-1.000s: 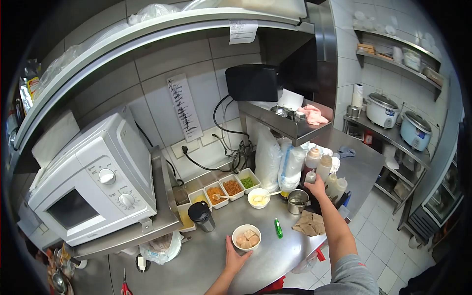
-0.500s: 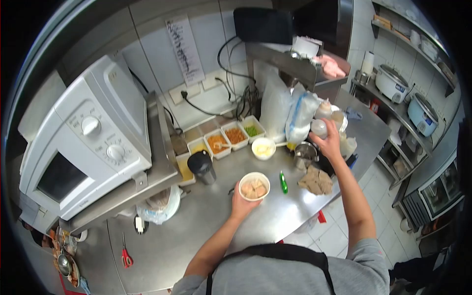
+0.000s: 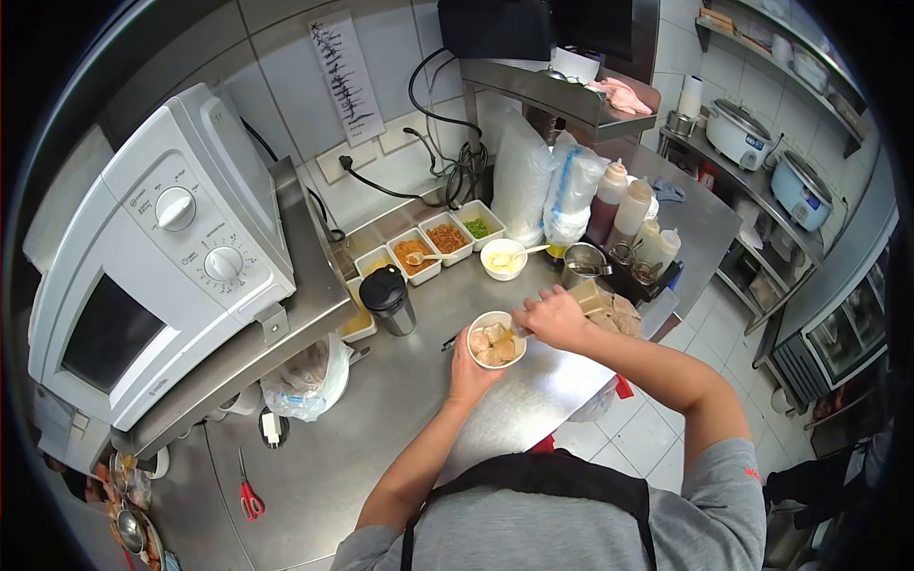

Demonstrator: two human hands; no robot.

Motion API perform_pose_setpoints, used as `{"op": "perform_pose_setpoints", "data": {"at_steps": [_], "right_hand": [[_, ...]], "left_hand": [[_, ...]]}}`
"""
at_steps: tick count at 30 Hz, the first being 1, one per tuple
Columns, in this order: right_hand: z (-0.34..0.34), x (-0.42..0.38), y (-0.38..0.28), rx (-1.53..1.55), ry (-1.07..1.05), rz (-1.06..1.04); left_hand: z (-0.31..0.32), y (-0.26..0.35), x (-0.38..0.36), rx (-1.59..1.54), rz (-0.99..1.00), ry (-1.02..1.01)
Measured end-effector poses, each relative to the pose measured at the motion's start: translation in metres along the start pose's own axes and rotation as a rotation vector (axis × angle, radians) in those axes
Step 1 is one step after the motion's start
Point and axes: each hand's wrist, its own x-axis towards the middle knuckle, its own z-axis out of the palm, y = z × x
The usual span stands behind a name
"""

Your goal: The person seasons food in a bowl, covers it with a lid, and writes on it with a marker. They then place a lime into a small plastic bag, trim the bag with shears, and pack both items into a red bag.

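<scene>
My left hand (image 3: 470, 373) is wrapped round a white paper bowl (image 3: 497, 340) that holds pale, light-brown chunks of food. At the bowl's right rim, my right hand (image 3: 554, 318) grips a translucent squeeze bottle (image 3: 592, 297) with tan contents. The bottle lies tilted, its base up to the right and its nozzle end pointing into the bowl; my fingers partly cover it. Just behind my right wrist is a crumpled brown cloth (image 3: 624, 316), partly hidden. A steel pot (image 3: 581, 264) stands beyond the right hand, and a small white bowl (image 3: 502, 259) with yellow contents and a spoon sits behind.
White tubs of toppings (image 3: 446, 237) line the back of the steel counter (image 3: 390, 447). A dark tumbler (image 3: 388, 303) stands left of the bowl. Sauce bottles (image 3: 630, 211) and wrapped stacks (image 3: 522, 181) are at back right. Red-handled scissors (image 3: 250, 500) lie front left, below the microwave (image 3: 162, 257).
My right hand has come from the bottle group at the back right to the paper bowl, bringing the squeeze bottle, now tipped over it. My left hand still holds the bowl.
</scene>
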Motion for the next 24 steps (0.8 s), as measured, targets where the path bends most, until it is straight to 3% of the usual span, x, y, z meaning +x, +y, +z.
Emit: {"op": "perform_pose_setpoints", "data": {"at_steps": [5, 8, 9, 13, 16, 19, 20, 21, 24], "right_hand": [[0.018, 0.012, 0.026, -0.098, 0.096, 0.013], [0.011, -0.003, 0.047, -0.015, 0.033, -0.047], [0.012, -0.006, 0.057, 0.076, 0.015, 0.004], [0.017, -0.013, 0.111, 0.979, 0.233, 0.101], [0.019, -0.017, 0.158, 1.282, 0.475, 0.255], [-0.019, -0.031, 0.199, 1.486, 0.523, 0.322], [0.003, -0.02, 0.22, 1.319, 0.723, 0.188], [0.004, -0.016, 0.231, 1.11, 0.799, 0.193], [0.024, -0.004, 0.253, 1.073, 0.833, 0.271]], "left_hand": [[0.003, 0.011, 0.001, 0.034, -0.019, 0.015], [0.007, 0.015, 0.0, 0.008, -0.094, 0.038], [0.01, 0.018, -0.001, -0.01, -0.112, 0.056], [0.027, 0.027, -0.011, -0.05, -0.16, 0.112], [0.02, 0.029, -0.017, -0.104, -0.19, 0.026], [-0.01, 0.044, -0.018, 0.157, -0.338, -0.067], [-0.023, 0.056, -0.011, 0.17, -0.379, -0.098], [-0.036, 0.068, 0.005, 0.148, -0.319, -0.077], [-0.064, 0.133, 0.052, 0.021, -0.19, -0.031]]}}
